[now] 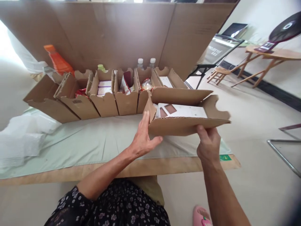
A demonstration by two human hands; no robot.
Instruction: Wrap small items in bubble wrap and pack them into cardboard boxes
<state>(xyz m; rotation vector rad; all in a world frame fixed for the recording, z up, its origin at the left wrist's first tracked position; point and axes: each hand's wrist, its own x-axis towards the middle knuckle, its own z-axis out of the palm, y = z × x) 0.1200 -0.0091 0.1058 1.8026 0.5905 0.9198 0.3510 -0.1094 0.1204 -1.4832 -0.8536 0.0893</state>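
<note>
Both my hands hold an open cardboard tray box (178,125) lifted above the right end of the table. My left hand (143,136) grips its left end, fingers up along the side and thumb under the front wall. My right hand (208,142) pinches the front wall from below near the right end. Inside the box lies a white card (185,111) with brown cut-out windows.
A row of similar cardboard boxes (103,94) with packets stands along the table's back, before a tall cardboard sheet (122,34). An orange bottle (57,61) and two clear bottles (146,62) stand behind. White bags (21,138) lie left. Pale green cloth (94,141) covers the table; wooden tables stand on the right.
</note>
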